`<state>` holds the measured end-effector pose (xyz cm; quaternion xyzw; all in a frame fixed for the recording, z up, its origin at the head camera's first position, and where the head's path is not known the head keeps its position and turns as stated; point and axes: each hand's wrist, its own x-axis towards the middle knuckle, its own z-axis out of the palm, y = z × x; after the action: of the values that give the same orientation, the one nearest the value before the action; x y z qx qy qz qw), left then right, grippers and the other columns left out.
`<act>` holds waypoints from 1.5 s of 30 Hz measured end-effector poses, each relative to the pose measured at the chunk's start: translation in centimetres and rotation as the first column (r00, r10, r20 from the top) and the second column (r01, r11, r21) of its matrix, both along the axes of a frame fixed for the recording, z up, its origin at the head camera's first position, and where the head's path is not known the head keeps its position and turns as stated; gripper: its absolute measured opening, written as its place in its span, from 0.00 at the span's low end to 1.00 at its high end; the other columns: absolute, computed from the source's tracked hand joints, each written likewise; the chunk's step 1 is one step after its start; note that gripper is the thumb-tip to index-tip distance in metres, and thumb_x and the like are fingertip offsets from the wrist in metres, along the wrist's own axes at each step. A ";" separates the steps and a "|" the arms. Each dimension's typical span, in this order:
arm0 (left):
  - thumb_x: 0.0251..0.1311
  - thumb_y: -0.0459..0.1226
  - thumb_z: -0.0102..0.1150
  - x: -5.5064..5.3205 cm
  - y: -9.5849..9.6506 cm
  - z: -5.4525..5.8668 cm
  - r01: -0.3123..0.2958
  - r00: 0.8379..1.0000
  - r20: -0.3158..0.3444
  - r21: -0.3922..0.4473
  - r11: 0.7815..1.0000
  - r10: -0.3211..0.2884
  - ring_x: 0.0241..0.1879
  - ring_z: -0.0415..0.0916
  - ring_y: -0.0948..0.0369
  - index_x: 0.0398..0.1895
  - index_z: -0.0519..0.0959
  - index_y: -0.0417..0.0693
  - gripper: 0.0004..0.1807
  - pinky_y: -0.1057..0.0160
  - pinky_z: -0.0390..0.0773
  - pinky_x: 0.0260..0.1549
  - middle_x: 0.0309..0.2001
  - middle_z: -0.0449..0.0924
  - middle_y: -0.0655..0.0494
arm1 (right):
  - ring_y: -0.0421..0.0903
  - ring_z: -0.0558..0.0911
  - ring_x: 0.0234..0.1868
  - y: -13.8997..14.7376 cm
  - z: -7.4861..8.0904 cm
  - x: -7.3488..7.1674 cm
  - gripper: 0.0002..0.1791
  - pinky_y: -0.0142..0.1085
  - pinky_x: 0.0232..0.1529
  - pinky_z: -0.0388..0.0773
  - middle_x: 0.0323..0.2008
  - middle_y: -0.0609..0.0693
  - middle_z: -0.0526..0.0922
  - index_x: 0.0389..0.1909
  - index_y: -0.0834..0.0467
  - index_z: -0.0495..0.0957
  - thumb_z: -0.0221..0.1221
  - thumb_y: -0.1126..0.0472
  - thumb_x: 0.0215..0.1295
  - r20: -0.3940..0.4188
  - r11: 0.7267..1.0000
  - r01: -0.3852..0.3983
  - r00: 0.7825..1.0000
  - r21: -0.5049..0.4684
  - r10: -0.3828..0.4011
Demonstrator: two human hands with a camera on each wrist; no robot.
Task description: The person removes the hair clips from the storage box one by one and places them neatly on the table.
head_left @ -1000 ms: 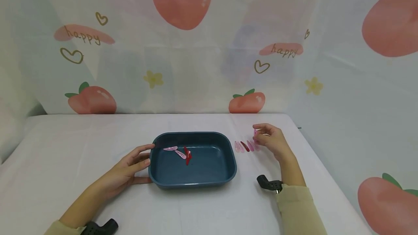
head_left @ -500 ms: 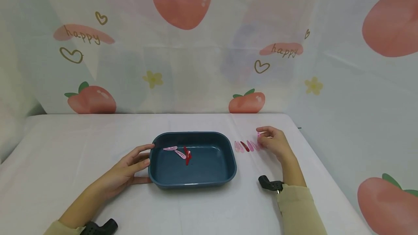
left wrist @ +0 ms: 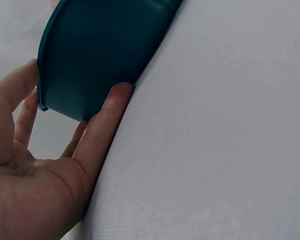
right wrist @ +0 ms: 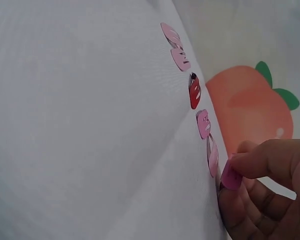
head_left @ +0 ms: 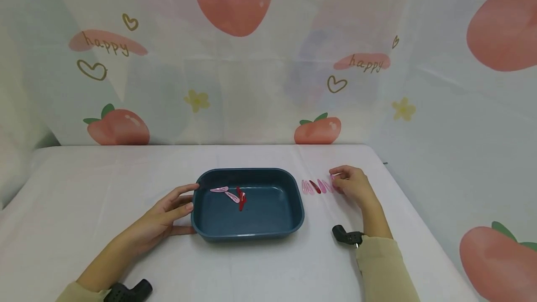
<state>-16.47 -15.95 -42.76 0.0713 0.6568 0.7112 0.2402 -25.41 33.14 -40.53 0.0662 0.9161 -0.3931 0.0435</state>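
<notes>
Pinching hand: right hand, thumb and finger nipping one bright pink clip at the row's outer end, toward the far right corner of the table.
Pinched clip: smooth, flat, deeper in tone than its neighbours, rounded at the visible end; the remainder is covered by the fingers. Whether its lower end touches the cloth cannot be told.
Row on table: five slim clips side by side between the tray and the table's right edge, slanting slightly. Order from the tray outward: two pale pink clips, one red clip, two mid-pink clips. Faces show slotted cut-outs; the red one has a dark patch at one end.
Tray condition: dark teal-blue, glossy, oblong, rounded corners, thin rim; its long sides run along the table's far edge.
Tray contents: two light pink clips toward the far left corner, one tilted toward the red clips just beside it. The red ones overlap; exact count cannot be made out.
Steadying hand: left hand, fingers spread, tips against the tray's left wall and rim.
</notes>
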 end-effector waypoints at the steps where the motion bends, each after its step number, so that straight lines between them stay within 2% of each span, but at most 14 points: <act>1: 0.75 0.41 0.51 0.0 0.0 0.0 -0.001 1.000 0.001 -0.002 1.000 0.001 0.69 0.60 0.40 0.77 0.55 0.59 0.31 0.41 0.80 0.52 0.76 0.49 0.40 | 0.49 0.78 0.37 0.0 0.0 0.0 0.16 0.31 0.38 0.79 0.42 0.58 0.80 0.57 0.62 0.79 0.57 0.65 0.70 -0.002 1.000 -0.005 1.000 0.016 0.005; 10: 0.75 0.41 0.52 -0.2 0.0 -0.2 -0.001 1.000 0.003 0.006 1.000 0.001 0.70 0.58 0.40 0.76 0.56 0.59 0.31 0.41 0.80 0.52 0.76 0.49 0.40 | 0.48 0.79 0.37 0.0 0.1 -0.1 0.16 0.35 0.38 0.77 0.44 0.59 0.84 0.54 0.62 0.81 0.59 0.60 0.70 0.023 0.990 -0.038 0.999 0.138 0.035; 14: 0.74 0.41 0.52 -0.4 0.0 -0.2 -0.003 1.000 0.000 0.003 1.000 0.003 0.71 0.56 0.38 0.76 0.57 0.60 0.30 0.41 0.81 0.51 0.76 0.49 0.40 | 0.51 0.79 0.39 -0.2 0.5 -0.1 0.18 0.40 0.40 0.76 0.45 0.60 0.83 0.57 0.60 0.79 0.58 0.57 0.70 0.034 0.981 -0.024 0.999 0.190 0.018; 17: 0.74 0.42 0.52 -0.7 0.1 -0.2 -0.001 1.000 -0.007 -0.002 1.000 0.001 0.72 0.55 0.37 0.76 0.57 0.61 0.30 0.41 0.81 0.51 0.76 0.49 0.41 | 0.54 0.79 0.42 -0.4 1.0 0.0 0.19 0.43 0.42 0.76 0.48 0.62 0.83 0.57 0.61 0.78 0.57 0.57 0.70 0.011 0.978 -0.013 1.000 0.206 0.011; 20: 0.74 0.42 0.53 -0.9 0.3 -0.2 0.004 1.000 -0.009 -0.006 1.000 -0.004 0.72 0.55 0.37 0.76 0.57 0.61 0.30 0.42 0.81 0.51 0.76 0.49 0.41 | 0.55 0.79 0.45 -1.1 1.6 0.2 0.19 0.42 0.42 0.79 0.50 0.62 0.82 0.59 0.60 0.78 0.56 0.57 0.71 -0.035 0.983 -0.004 0.999 0.183 0.011; 23: 0.74 0.42 0.53 -1.0 0.3 -0.1 0.005 1.000 -0.006 -0.004 1.000 -0.005 0.72 0.55 0.37 0.76 0.58 0.62 0.30 0.42 0.81 0.51 0.76 0.49 0.41 | 0.54 0.78 0.46 -2.4 2.3 0.4 0.19 0.38 0.41 0.81 0.50 0.60 0.81 0.60 0.58 0.78 0.55 0.56 0.71 -0.096 0.993 -0.017 0.995 0.117 0.028; 28: 0.73 0.42 0.54 -1.2 0.4 -0.1 0.001 1.000 -0.009 0.000 1.000 -0.001 0.71 0.56 0.38 0.76 0.58 0.62 0.30 0.42 0.81 0.51 0.76 0.50 0.42 | 0.52 0.79 0.44 -5.5 3.7 0.6 0.17 0.33 0.39 0.81 0.46 0.57 0.82 0.58 0.56 0.79 0.58 0.57 0.71 -0.213 0.991 -0.135 0.969 -0.013 0.129; 31: 0.73 0.43 0.54 -1.2 0.4 -0.2 -0.001 1.000 -0.008 0.001 1.000 0.001 0.71 0.56 0.38 0.76 0.58 0.62 0.31 0.41 0.81 0.51 0.75 0.50 0.42 | 0.51 0.81 0.43 -7.4 4.2 0.9 0.17 0.32 0.39 0.82 0.44 0.57 0.82 0.58 0.56 0.79 0.59 0.60 0.70 -0.253 0.968 -0.231 0.946 -0.095 0.201; 34: 0.73 0.42 0.54 -1.1 0.3 -0.2 -0.002 1.000 -0.004 0.003 1.000 0.002 0.71 0.56 0.38 0.75 0.58 0.62 0.31 0.41 0.81 0.51 0.75 0.50 0.42 | 0.51 0.81 0.43 -9.4 4.4 1.2 0.17 0.33 0.39 0.82 0.44 0.57 0.82 0.57 0.56 0.79 0.61 0.62 0.69 -0.262 0.931 -0.323 0.926 -0.168 0.273; 40: 0.73 0.42 0.54 -0.8 0.0 -0.3 -0.013 1.000 0.002 0.001 1.000 0.013 0.71 0.57 0.37 0.76 0.58 0.62 0.30 0.42 0.81 0.51 0.75 0.49 0.41 | 0.49 0.81 0.44 -13.3 5.0 2.0 0.17 0.38 0.43 0.82 0.46 0.55 0.84 0.57 0.53 0.80 0.63 0.60 0.68 -0.252 0.862 -0.469 0.873 -0.193 0.418; 43: 0.74 0.42 0.53 -0.5 -0.1 -0.3 -0.016 1.000 0.002 -0.005 1.000 0.016 0.71 0.57 0.36 0.76 0.58 0.62 0.31 0.42 0.81 0.50 0.76 0.49 0.41 | 0.53 0.82 0.45 -15.0 5.1 2.3 0.17 0.40 0.44 0.83 0.47 0.60 0.83 0.57 0.55 0.79 0.62 0.61 0.68 -0.265 0.815 -0.521 0.848 -0.255 0.459; 45: 0.74 0.42 0.53 -0.4 -0.1 -0.3 -0.019 1.000 0.005 -0.009 1.000 0.019 0.71 0.57 0.36 0.76 0.58 0.62 0.31 0.42 0.81 0.50 0.76 0.49 0.41 | 0.59 0.81 0.47 -16.0 4.8 2.4 0.18 0.41 0.43 0.83 0.48 0.63 0.82 0.58 0.57 0.79 0.62 0.62 0.69 -0.259 0.770 -0.549 0.835 -0.325 0.486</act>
<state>-16.89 -16.09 -43.10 0.0624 0.6600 0.7107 0.2354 -23.02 17.17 -35.70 -0.2311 0.8030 -0.5422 0.0887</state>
